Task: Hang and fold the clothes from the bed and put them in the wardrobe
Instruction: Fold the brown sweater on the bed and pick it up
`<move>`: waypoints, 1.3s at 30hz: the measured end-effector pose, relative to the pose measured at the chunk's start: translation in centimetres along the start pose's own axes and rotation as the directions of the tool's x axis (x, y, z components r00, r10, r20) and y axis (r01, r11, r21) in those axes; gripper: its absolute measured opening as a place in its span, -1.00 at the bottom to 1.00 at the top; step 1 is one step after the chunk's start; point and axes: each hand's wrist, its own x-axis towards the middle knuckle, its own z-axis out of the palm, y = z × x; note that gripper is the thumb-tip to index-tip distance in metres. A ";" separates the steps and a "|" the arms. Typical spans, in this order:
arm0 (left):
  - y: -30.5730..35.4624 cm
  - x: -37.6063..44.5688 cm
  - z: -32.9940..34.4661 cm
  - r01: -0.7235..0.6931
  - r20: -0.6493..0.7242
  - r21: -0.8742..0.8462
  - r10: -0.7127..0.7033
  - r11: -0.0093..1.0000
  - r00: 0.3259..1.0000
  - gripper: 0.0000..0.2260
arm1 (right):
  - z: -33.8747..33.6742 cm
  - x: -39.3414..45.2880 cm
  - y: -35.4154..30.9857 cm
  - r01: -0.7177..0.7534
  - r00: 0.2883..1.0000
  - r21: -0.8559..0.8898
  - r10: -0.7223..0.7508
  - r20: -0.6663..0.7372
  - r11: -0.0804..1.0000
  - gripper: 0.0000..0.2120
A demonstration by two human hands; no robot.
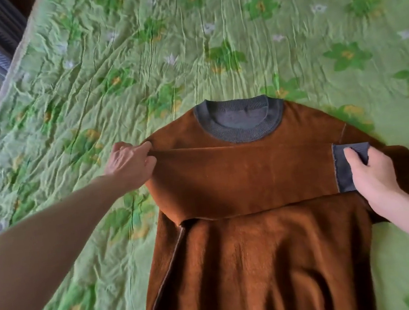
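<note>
A brown sweater (259, 264) lies flat on the bed (108, 63), in the lower middle of the frame. One sleeve (240, 176) is folded across the chest. The left hand (129, 162) pinches the fold at the shoulder. The right hand (372, 174) grips the grey cuff (343, 170), probably with the thumb on top.

Brown sweater (263, 251) with grey collar (241, 134) lies flat at frame centre on green floral bedspread (132, 47). One sleeve is folded across the chest. Left hand (131, 161) pinches the fold; right hand (372, 174) grips the grey cuff (343, 170).
</note>
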 end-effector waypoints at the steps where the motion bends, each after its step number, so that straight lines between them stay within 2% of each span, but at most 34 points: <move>1: -0.5 0.4 -0.8 -0.043 0.011 0.050 0.043 0.998 0.999 -0.74 | -0.1 -0.2 -0.1 0.026 1.000 -0.031 -0.026 0.009 0.999 -0.80; 4: -2.3 2.1 -2.8 -0.150 -0.037 0.168 0.158 0.974 0.987 -0.68 | 0.1 -0.8 -0.4 0.097 0.995 -0.131 -0.094 0.026 0.987 -0.73; 8: -2.3 3.4 -2.5 -0.121 -0.066 0.257 0.142 0.959 0.988 -0.72 | 1.0 -1.2 -0.2 0.138 0.990 -0.276 -0.136 0.028 0.951 -0.71; 10: -1.2 3.2 -0.8 -0.045 -0.085 0.235 0.067 0.971 0.994 -0.72 | 1.6 -1.2 0.0 0.113 0.993 -0.295 -0.115 0.012 0.949 -0.70; 12: 0.6 2.1 0.8 0.112 -0.155 0.079 -0.099 0.991 0.983 -0.61 | 2.2 -1.0 0.0 0.088 0.995 -0.309 -0.098 -0.015 0.947 -0.68; 13: 1.7 1.5 1.4 0.223 -0.192 -0.049 -0.228 0.974 0.954 -0.56 | 2.4 -0.9 0.0 0.077 0.995 -0.317 -0.091 -0.031 0.945 -0.66; 14: 2.8 0.8 2.1 0.343 -0.199 -0.193 -0.379 0.919 0.904 -0.53 | 2.5 -0.8 -0.1 0.071 0.995 -0.325 -0.090 -0.045 0.943 -0.64; 16: 4.7 -0.4 3.4 0.550 -0.091 -0.434 -0.642 0.714 0.761 -0.53 | 2.5 -0.6 -0.1 0.069 0.992 -0.348 -0.101 -0.075 0.935 -0.61; 18: 5.8 -1.7 4.6 0.641 0.058 -0.554 -0.743 0.531 0.667 -0.60 | 2.4 -0.2 -0.1 0.083 0.990 -0.381 -0.121 -0.078 0.921 -0.60; 19: 6.0 -2.3 5.2 0.647 0.081 -0.573 -0.751 0.503 0.655 -0.65 | 2.3 -0.1 -0.1 0.098 0.988 -0.399 -0.138 -0.073 0.912 -0.60; 20: 6.0 -2.8 5.7 0.633 0.061 -0.573 -0.743 0.520 0.666 -0.70 | 2.3 -0.1 0.0 0.115 0.985 -0.415 -0.159 -0.071 0.902 -0.60; 24: 3.8 -3.8 6.3 0.509 -0.093 -0.512 -0.634 0.692 0.768 -0.79 | 2.4 0.2 0.7 0.152 0.970 -0.474 -0.222 -0.096 0.867 -0.57; 28: 0.8 -4.2 6.2 0.369 -0.203 -0.406 -0.476 0.836 0.856 -0.79 | 2.9 0.0 1.4 0.198 0.960 -0.541 -0.274 -0.062 0.817 -0.59; 30: 0.7 -4.0 6.7 0.388 -0.206 -0.363 -0.479 0.847 0.853 -0.78 | 3.3 -0.2 1.4 0.191 0.966 -0.542 -0.254 -0.044 0.818 -0.67; 32: 1.6 -3.5 6.9 0.424 -0.228 -0.358 -0.518 0.832 0.825 -0.72 | 3.5 -0.4 1.1 0.189 0.951 -0.506 -0.285 -0.119 0.842 -0.71; 33: 2.1 -3.3 7.0 0.413 -0.264 -0.353 -0.513 0.840 0.817 -0.66 | 3.6 -0.4 1.2 0.223 0.923 -0.501 -0.347 -0.168 0.836 -0.69; 35: 3.5 -3.2 7.1 0.319 -0.351 -0.306 -0.418 0.897 0.838 -0.57 | 3.8 -0.7 1.5 0.364 0.818 -0.561 -0.543 -0.189 0.743 -0.61; 37: 5.0 -3.4 7.5 0.152 -0.362 -0.182 -0.210 0.971 0.908 -0.50 | 4.4 -1.0 2.2 0.555 0.721 -0.581 -0.693 -0.022 0.596 -0.53; 39: 6.7 -3.5 8.3 0.010 -0.285 -0.077 -0.032 0.997 0.958 -0.43 | 5.2 -1.3 3.2 0.695 0.672 -0.508 -0.711 0.207 0.509 -0.44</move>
